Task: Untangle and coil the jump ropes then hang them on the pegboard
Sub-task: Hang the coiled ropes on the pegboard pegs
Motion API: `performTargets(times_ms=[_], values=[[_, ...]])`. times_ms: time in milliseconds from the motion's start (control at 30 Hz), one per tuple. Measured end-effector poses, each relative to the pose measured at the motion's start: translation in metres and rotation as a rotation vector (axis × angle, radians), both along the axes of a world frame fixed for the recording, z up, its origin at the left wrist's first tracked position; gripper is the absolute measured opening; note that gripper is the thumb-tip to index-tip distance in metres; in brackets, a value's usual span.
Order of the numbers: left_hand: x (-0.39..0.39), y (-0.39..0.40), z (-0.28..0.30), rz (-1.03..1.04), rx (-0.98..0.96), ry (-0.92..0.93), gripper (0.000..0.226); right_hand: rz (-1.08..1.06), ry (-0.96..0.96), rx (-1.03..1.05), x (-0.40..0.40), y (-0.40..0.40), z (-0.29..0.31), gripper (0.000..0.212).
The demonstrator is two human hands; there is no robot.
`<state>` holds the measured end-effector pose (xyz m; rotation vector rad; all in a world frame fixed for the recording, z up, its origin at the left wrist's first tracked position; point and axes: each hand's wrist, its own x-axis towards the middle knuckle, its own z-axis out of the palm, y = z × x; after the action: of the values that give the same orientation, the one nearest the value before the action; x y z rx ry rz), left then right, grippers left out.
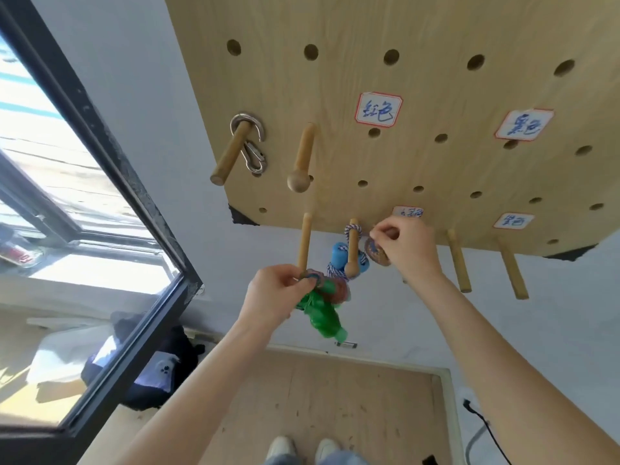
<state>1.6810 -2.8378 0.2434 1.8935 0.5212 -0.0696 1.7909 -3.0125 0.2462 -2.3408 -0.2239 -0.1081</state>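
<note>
At the pegboard's (419, 45) lower edge, your left hand (275, 293) pinches the green-handled coil (322, 307) just below its peg's (305, 243) tip, while your right hand (407, 250) grips a coil beside the blue rope (339, 260).

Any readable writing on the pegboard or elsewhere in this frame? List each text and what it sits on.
"红色": handwritten, upper left label on the pegboard.
Upper right label: ends in "色", first character unclear.
Lower right label: same, too small.
Lower left label: blurred, partly behind the right hand.
</note>
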Motion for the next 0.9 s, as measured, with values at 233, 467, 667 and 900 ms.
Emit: performTargets(times_ms=[233, 467, 667, 900], values=[[-0.018, 0.041, 0.001, -0.075, 0.056, -0.019, 0.019, 0.271, 0.119, 0.125, -0.061, 0.025, 0.004, 0.011], [-0.013, 0.074, -0.005, -0.146, 0.108, -0.054, 0.021, 0.325, 0.144, 0.074, -0.063, 0.078, -0.012, 0.010], [0.009, 0.058, -0.020, -0.204, 0.155, -0.089, 0.005, 0.179, 0.081, 0.179, -0.069, 0.082, -0.024, 0.003], [0.027, 0.056, -0.030, -0.260, 0.161, -0.085, 0.010, 0.051, 0.290, 0.276, -0.059, 0.090, -0.018, 0.006]])
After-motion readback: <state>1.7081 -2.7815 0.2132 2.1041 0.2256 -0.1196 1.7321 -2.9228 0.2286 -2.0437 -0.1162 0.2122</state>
